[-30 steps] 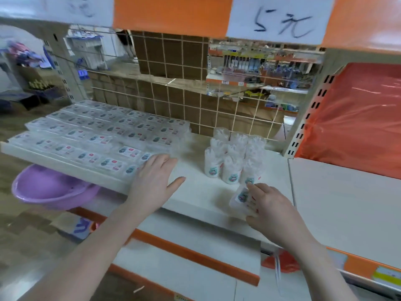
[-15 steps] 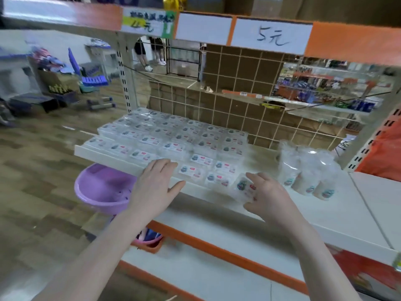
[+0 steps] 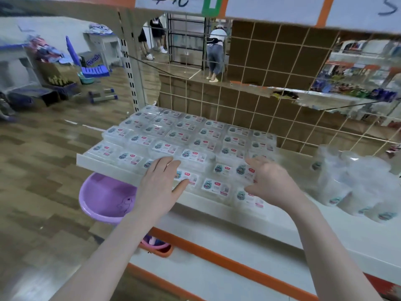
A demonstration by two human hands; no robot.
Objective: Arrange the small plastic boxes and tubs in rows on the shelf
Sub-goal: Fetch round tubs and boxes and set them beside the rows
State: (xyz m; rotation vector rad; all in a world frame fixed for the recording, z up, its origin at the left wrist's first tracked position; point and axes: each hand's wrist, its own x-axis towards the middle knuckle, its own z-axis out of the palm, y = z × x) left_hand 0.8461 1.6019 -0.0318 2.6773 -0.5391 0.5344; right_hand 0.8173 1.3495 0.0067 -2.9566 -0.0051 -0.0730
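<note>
Small plastic boxes (image 3: 191, 144) lie in rows across the shelf (image 3: 112, 168), long sides facing its front edge. The left hand (image 3: 160, 183) rests flat, fingers spread; the right hand (image 3: 269, 181), nearer, pinches 1 box (image 3: 245, 171) at the front-right end.

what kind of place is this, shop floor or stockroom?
Most likely a discount shop's sales floor. Handwritten price cards hang on the upper shelf edge, identical labelled plastic boxes sit in rows on a white shelf, and more stocked shelving shows through the wire grid behind.
</note>
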